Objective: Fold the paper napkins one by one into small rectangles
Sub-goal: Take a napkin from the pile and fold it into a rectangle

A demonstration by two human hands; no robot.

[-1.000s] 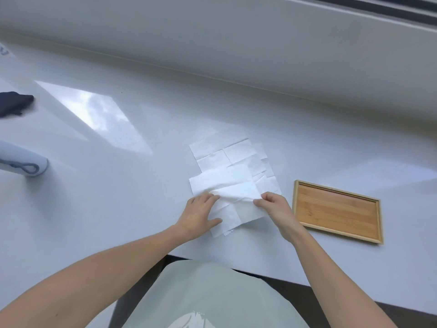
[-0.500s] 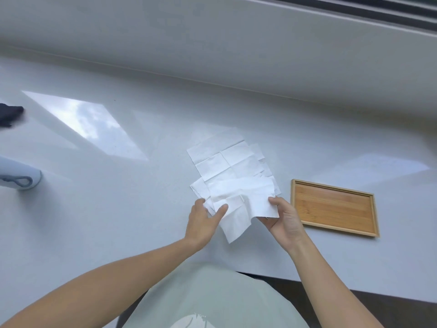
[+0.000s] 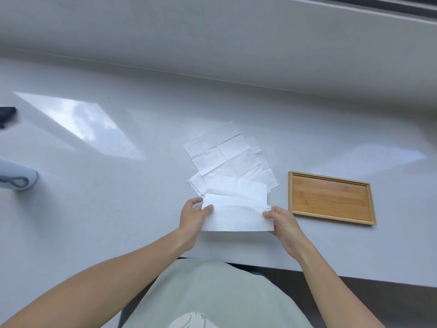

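Note:
A white paper napkin (image 3: pixel 237 215), folded into a wide strip, is stretched flat between my hands just above the near part of the counter. My left hand (image 3: pixel 194 215) pinches its left end with thumb on top. My right hand (image 3: pixel 282 221) pinches its right end the same way. Behind it lies a loose pile of unfolded white napkins (image 3: pixel 224 157), creased into squares and fanned out on the counter.
A shallow wooden tray (image 3: pixel 331 197) lies to the right of the napkins. A pale blue object with a loop (image 3: pixel 16 178) and a dark item (image 3: pixel 7 114) sit at the far left edge. The white counter (image 3: pixel 118 209) ends near my body.
The top napkin went from lying on the pile, to being lifted crumpled, to being held taut as a wide folded strip nearer to me. Both hands moved apart to its ends.

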